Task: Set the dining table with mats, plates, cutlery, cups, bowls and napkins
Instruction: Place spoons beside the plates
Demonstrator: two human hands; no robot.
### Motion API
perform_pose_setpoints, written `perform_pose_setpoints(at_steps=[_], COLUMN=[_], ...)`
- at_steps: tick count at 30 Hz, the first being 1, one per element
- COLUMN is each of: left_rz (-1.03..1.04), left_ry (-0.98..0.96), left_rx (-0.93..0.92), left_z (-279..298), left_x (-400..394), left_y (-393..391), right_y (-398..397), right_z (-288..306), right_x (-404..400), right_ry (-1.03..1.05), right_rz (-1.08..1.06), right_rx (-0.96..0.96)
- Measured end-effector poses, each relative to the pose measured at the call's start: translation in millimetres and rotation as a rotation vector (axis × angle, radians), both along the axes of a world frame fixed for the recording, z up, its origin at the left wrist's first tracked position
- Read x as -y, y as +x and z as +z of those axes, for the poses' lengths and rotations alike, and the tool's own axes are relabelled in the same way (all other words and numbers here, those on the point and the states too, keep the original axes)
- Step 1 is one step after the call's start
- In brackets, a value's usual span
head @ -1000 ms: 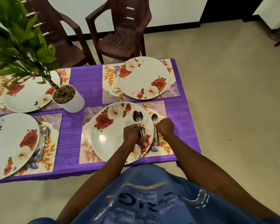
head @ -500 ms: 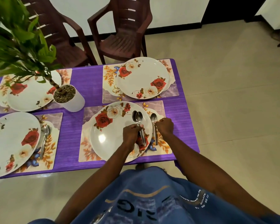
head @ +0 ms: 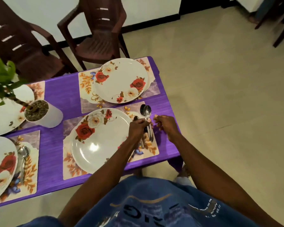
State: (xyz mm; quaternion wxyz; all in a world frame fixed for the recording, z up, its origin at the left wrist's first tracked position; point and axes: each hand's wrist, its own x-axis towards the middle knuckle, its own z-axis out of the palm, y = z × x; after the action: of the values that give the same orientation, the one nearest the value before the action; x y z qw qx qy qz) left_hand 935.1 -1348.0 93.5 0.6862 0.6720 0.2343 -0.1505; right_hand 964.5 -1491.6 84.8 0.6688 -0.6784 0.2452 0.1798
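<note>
The head view shows the fingers (head: 143,122) of the left hand (head: 138,130) curled round a small bundle of shiny steel spoons (head: 147,118), pinching them at the necks. The bowls stand clear beyond the knuckles and the handles run back under the palm toward the person. The right hand (head: 166,126) sits just beside the bundle with its fingers loosely curled and nothing in them; its fingertips are near the handles but appear not to touch.

The bundle hangs over the right strip of the floral rectangular placemat (head: 152,147), just beside the near white round plate with red roses (head: 99,139). Its long axis runs from the person toward the far side of the purple-covered counter (head: 59,94), bowls pointing away and slightly right.

The step in hand looks like dealing out one spoon for this setting. It would go best if the right hand drew a single handle out sideways while the left keeps the others pinched. The spoon should be laid parallel to the mat's edge, bowl away, as at the left setting, where a spoon (head: 23,157) lies likewise. Whether one already lies beneath the left hand cannot be told.
</note>
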Motion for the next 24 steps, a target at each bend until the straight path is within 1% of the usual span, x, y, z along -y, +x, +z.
perform_pose_setpoints(at_steps=[3,7,14,19,24], left_rz=[-0.032,-0.055,-0.162,-0.204,-0.161], left_ry=[-0.017,-0.055,-0.113,-0.111,-0.12], left_rx=[-0.002,-0.014,-0.047,-0.029,-0.042], left_z=[-1,1,6,14,8], left_x=[41,116,263,312,328], left_y=[9,20,39,63,106], right_y=[5,13,29,52,99], right_z=[1,3,12,19,23], right_x=[42,114,256,315,330], right_ry=[0.08,0.12,0.061,0.076,0.023], right_rz=[0.003,0.056,0.136,0.119,0.155], right_rx=[0.01,0.01,0.014,0.01,0.027])
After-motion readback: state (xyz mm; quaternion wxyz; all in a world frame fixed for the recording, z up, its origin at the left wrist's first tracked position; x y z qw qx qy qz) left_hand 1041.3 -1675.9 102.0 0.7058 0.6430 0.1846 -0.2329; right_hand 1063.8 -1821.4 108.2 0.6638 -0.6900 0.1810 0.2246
